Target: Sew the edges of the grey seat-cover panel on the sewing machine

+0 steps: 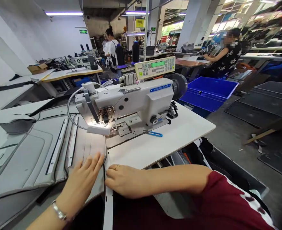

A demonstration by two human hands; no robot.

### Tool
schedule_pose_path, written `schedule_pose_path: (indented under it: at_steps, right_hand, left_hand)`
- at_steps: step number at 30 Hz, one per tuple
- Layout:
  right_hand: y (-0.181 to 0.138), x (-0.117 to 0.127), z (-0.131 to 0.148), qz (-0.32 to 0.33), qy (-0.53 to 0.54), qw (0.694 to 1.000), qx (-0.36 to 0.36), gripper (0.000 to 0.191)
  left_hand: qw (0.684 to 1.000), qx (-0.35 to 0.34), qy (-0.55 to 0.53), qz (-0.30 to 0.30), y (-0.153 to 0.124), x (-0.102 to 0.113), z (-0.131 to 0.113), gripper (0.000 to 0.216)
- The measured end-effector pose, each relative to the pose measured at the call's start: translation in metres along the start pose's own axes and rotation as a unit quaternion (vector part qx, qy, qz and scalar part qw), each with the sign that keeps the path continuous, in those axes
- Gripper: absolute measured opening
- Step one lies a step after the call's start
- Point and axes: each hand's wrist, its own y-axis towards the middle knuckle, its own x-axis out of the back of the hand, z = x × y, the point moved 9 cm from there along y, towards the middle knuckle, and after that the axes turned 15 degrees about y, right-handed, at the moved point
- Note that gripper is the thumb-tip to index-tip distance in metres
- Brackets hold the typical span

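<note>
My left hand (85, 177) lies with its fingers stretched out on a grey padded, stitched fabric panel (93, 143), just left of the sewing machine's presser foot. My right hand (126, 180) has its fingers curled around a long white strip (109, 207) at the panel's right edge; the strip hangs over the table front towards me. The panel's edge reaches up to the needle area of the white sewing machine (131, 99), where a lamp shines. Further left the panel spreads in several stitched sections with white strips on them. The fingertips of my right hand are partly hidden.
Blue thread snips (153, 133) lie on the white table (184, 127) right of the needle. A control box (155, 67) and thread cones (135, 52) stand behind the machine. Blue bins (210, 91) are at the right. Two other people are further back.
</note>
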Motion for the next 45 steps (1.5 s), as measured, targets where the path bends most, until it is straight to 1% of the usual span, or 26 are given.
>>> schedule_pose_path:
  at_steps: [2,4,6,8,13,16,22,27,30,34,37,41,45]
  right_hand:
    - [-0.005,-0.013,-0.015,-0.002,-0.007,1.0,0.011,0.012]
    - [-0.003,-0.029,-0.019,0.0,-0.001,0.999,0.033,0.019]
    - [0.003,-0.039,-0.02,-0.003,0.0,0.999,0.04,0.019]
    - [0.009,-0.043,-0.018,0.005,0.001,0.999,0.048,0.017]
    - [0.016,-0.04,-0.021,0.053,0.015,0.996,0.065,0.016]
    - [0.018,-0.039,-0.027,0.063,0.022,0.995,0.068,0.015]
    - [0.02,-0.036,-0.038,0.014,0.033,0.996,0.082,0.021]
    - [0.02,-0.029,-0.047,-0.005,0.038,0.997,0.067,0.026]
    - [0.021,-0.024,-0.051,-0.019,0.028,0.998,0.056,0.026]
    - [0.022,-0.019,-0.056,-0.027,0.007,0.999,0.043,0.024]
    - [0.024,-0.014,-0.06,-0.036,-0.007,0.999,0.036,0.024]
    - [0.025,-0.01,-0.066,-0.046,-0.014,0.999,0.024,0.023]
    - [0.026,-0.011,-0.076,-0.032,-0.017,0.999,-0.003,0.021]
  left_hand:
    - [0.999,0.003,0.0,0.042,0.018,-0.005,-0.003,0.062]
    - [0.997,0.004,-0.027,0.072,0.031,-0.009,-0.002,0.059]
    - [0.995,-0.001,-0.057,0.085,0.037,-0.011,-0.002,0.06]
    - [0.993,0.001,-0.071,0.095,0.039,-0.015,-0.001,0.061]
    - [0.988,0.02,-0.092,0.119,0.04,-0.028,-0.003,0.063]
    - [0.989,0.024,-0.1,0.11,0.044,-0.033,-0.003,0.061]
    - [0.994,0.026,-0.095,0.055,0.053,-0.032,0.0,0.059]
    - [0.999,0.01,-0.045,0.01,0.061,-0.032,-0.002,0.055]
    - [1.0,-0.004,-0.019,0.007,0.066,-0.036,-0.003,0.053]
    - [1.0,0.014,0.01,-0.003,0.073,-0.035,0.0,0.051]
    - [0.999,0.021,0.019,-0.014,0.079,-0.032,0.002,0.045]
    - [0.999,0.037,0.0,-0.007,0.088,-0.035,0.006,0.035]
    - [0.998,0.054,-0.034,-0.01,0.095,-0.039,0.012,0.031]
